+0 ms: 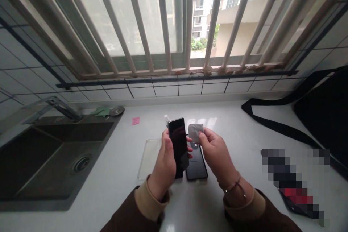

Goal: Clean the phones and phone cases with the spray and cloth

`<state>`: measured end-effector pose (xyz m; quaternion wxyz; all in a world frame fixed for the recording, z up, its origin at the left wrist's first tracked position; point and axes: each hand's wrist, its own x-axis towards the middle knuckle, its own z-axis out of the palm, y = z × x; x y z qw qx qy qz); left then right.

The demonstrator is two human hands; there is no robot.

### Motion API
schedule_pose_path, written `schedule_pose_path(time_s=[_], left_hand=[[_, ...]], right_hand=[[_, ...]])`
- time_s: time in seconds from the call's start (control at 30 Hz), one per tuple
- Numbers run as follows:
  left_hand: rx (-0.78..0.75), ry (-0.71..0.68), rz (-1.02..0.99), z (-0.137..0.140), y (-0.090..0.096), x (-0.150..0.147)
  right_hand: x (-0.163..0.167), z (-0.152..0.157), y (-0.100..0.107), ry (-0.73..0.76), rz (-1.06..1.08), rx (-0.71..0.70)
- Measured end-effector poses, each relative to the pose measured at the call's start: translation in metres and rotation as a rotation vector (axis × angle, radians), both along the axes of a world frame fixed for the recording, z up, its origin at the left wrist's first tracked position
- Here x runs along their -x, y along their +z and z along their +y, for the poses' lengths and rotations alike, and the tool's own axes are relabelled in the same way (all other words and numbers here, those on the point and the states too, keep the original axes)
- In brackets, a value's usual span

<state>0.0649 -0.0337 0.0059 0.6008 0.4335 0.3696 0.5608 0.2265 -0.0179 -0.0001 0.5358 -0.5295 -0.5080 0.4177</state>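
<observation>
— Fingers (pixel 168 144) of the left hand (pixel 164 160): condition?
— Clasped about one dark phone (pixel 178 145), glossy face in view, thumb along the near edge, fingertips showing past the opposite edge. Location: mid-view, raised over the white tabletop (pixel 116 203), its upper end tipped slightly towards 11 o'clock.
— Right hand (pixel 213 145)?
— Thumb and fingers pinching one grey square (pixel 194 132), thin, creased, at 2 o'clock from the dark phone. Beaded bracelet (pixel 233 185) at the wrist. Both sleeves brown, cuffs tan.
— Dial centred on the dark phone, window at 12. List the surroundings.
— Item, between 4 and 5: black phone-shaped piece (pixel 197 166), lying flat, round camera area at its top end. Item, 8: clear rectangular piece (pixel 149 156), partly behind the left hand. Item, 11: small white-capped object (pixel 166 117), mostly hidden. Item, 10: pink slip (pixel 135 120), flat.
— Farther out?
— Barred window (pixel 152 14), 12. Black bag (pixel 320 105) with strap, between 2 and 3. Dark object (pixel 292 204), 4, largely obscured by pixelation. Grey sink (pixel 54 204), 9, a green cloth (pixel 101 111) and a round metal piece (pixel 116 111) at its far rim.
</observation>
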Motion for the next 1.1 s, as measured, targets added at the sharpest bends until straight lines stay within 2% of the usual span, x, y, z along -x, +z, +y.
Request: schedule_pose_path(time_s=[0.13,0.3,0.5,0.7,0.83,0.93,1.03,1.1], left_hand=[[0.003,0.038,0.088,-0.003,-0.007,-0.005],[0.06,-0.047,0.155,-0.004,-0.007,-0.003],[0.125,-0.217,0.175,-0.005,-0.006,-0.001],[0.199,-0.298,0.17,-0.008,-0.001,-0.003],[0.251,-0.318,0.037,-0.009,-0.003,-0.002],[0.342,-0.339,-0.023,-0.008,-0.006,-0.001],[0.477,-0.405,-0.082,-0.006,-0.007,-0.001],[0.508,-0.432,-0.141,-0.004,-0.003,-0.001]], right_hand=[[0.008,-0.005,-0.001,0.193,0.169,0.065],[0.006,-0.005,0.001,0.161,0.171,0.042],[-0.002,-0.006,0.004,-0.051,-0.143,-0.131],[0.001,-0.01,0.004,-0.026,-0.417,-0.501],[0.0,-0.008,0.006,0.016,-0.473,-0.651],[-0.001,-0.007,0.005,0.049,-0.516,-0.686],[-0.002,-0.007,0.004,0.007,-0.541,-0.647],[-0.003,-0.007,0.004,-0.018,-0.542,-0.628]])
